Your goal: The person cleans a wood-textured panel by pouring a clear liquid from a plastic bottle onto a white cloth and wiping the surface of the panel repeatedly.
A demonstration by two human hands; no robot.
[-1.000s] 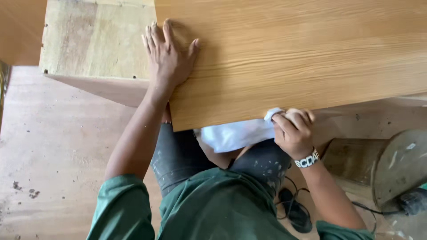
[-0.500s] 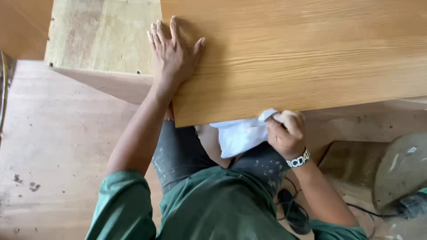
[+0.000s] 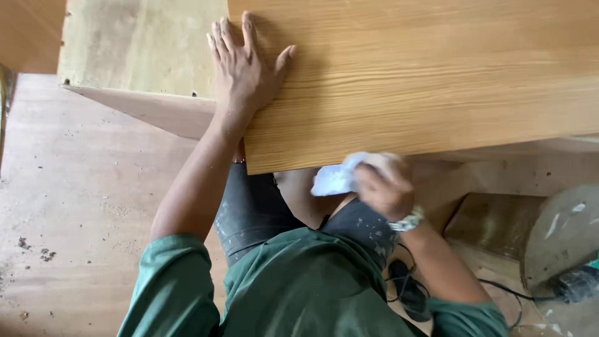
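Note:
A large wood-grain panel (image 3: 424,75) fills the upper right of the head view. My left hand (image 3: 242,68) lies flat and spread on its left end. Just under the panel's near edge, my right hand (image 3: 384,184) is closed on a crumpled white cloth (image 3: 334,180) and is blurred. A light watch sits on that wrist. I wear a green top and dark, paint-flecked trousers.
A pale, worn board (image 3: 137,50) lies left of the panel over a thinner brown sheet (image 3: 162,112). The plywood floor (image 3: 81,212) is dusty. At lower right are a black cable (image 3: 499,290), a power tool (image 3: 577,284) and a curved grey piece (image 3: 561,234).
My right hand has moved left along the panel's near edge with the cloth, which now shows less. The left hand stays put on the panel.

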